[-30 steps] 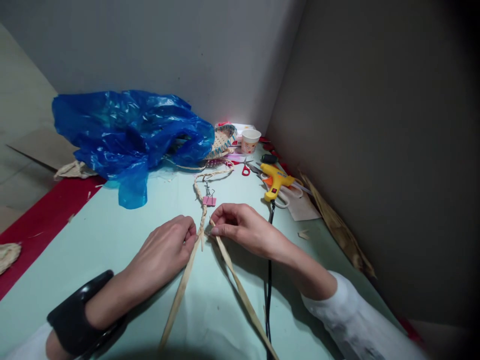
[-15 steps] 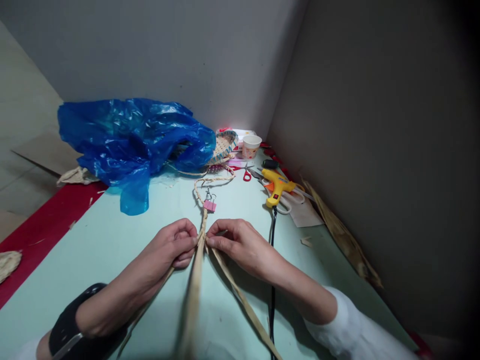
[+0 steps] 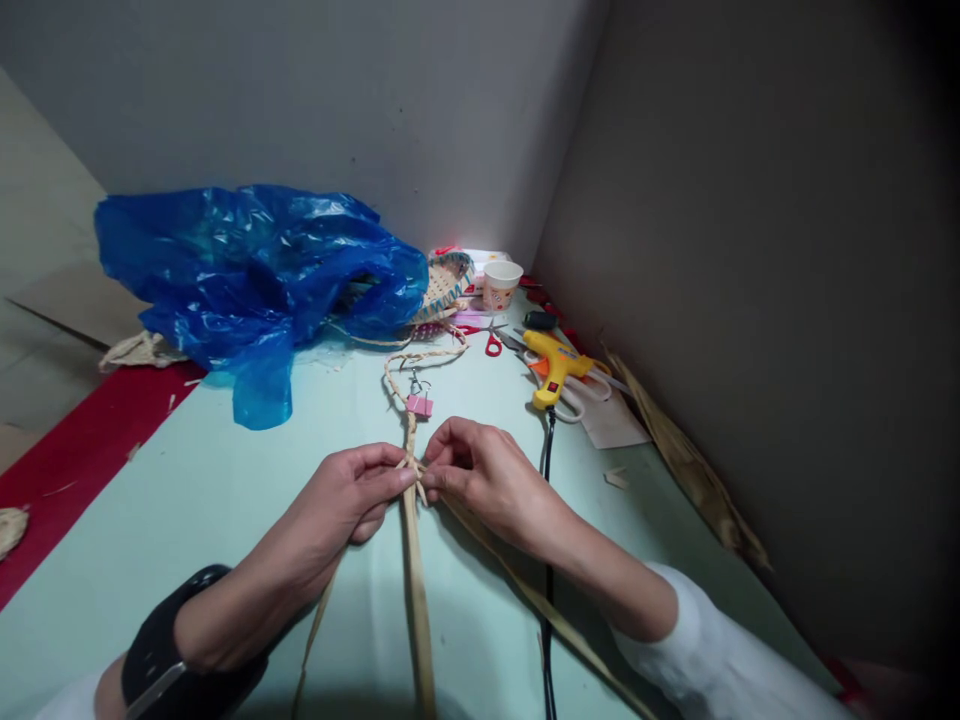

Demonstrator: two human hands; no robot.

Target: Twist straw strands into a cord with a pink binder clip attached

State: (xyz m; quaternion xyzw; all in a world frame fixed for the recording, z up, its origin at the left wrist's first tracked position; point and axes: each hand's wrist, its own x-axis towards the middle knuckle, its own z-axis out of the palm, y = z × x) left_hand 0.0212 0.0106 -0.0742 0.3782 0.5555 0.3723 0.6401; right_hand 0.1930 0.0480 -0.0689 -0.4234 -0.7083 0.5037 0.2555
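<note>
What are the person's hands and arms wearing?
The left hand and right hand are both bare, with no gloves. A wide, shiny black band with a thin greyish strip wraps the left forearm. The right wrist has no band. The right sleeve is white and ends on the forearm; a bit of white left sleeve shows too.

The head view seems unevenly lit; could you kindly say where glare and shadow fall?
Head view: white glints on the blue bag; same view: the wall on the right dim, nearly black at the upper right corner; shadow on the table beneath the right hand.
</note>
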